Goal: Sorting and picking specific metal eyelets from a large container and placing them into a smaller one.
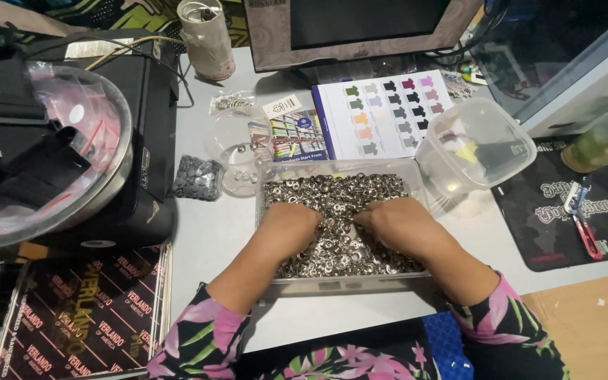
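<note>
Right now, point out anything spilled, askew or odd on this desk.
Nothing looks spilled. The metal eyelets stay inside their clear tray, where the left hand and right hand dig in. The only oddity: an empty clear container lies tipped, leaning on the tray's far right corner.

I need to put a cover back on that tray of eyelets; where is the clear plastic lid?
In the head view, the clear plastic lid leans at the tray's far right corner, overlapping the colour chart.
</note>
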